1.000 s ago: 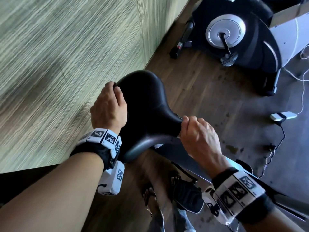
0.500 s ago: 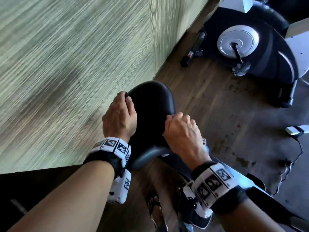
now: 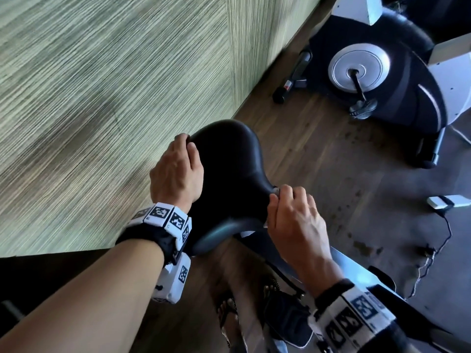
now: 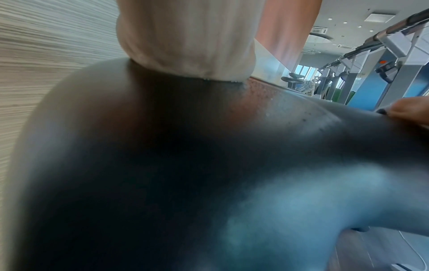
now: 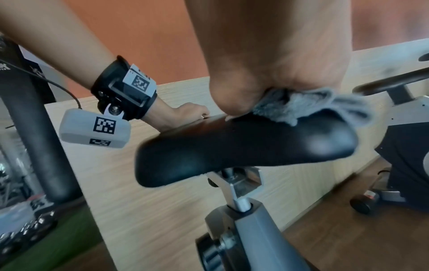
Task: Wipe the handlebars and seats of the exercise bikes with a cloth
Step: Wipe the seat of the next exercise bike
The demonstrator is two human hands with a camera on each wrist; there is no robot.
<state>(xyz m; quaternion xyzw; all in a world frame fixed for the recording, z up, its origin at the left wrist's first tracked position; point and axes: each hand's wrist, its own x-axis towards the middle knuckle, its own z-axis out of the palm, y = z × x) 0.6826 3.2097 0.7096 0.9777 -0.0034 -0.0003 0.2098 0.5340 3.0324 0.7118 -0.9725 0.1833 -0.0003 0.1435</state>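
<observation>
The black bike seat (image 3: 229,161) fills the middle of the head view. My left hand (image 3: 175,171) grips its left edge, thumb on top and fingers curled over the side; the right wrist view shows this left hand (image 5: 185,113) on the seat's (image 5: 243,146) far edge. My right hand (image 3: 293,215) holds a grey cloth (image 5: 301,108) bunched under its fingers and presses it onto the narrow nose of the seat. Only a sliver of cloth (image 3: 276,192) shows in the head view. The left wrist view is mostly blurred seat (image 4: 162,146).
A striped wall panel (image 3: 102,98) runs close along the seat's left. A second exercise bike (image 3: 382,72) stands ahead on the wood floor. A white power adapter (image 3: 443,202) with a cable lies at the right. The seat post (image 5: 239,199) drops below the seat.
My right hand slid with the cloth from the seat's nose up towards its middle, then back to the nose. The left hand kept its grip on the left edge.
</observation>
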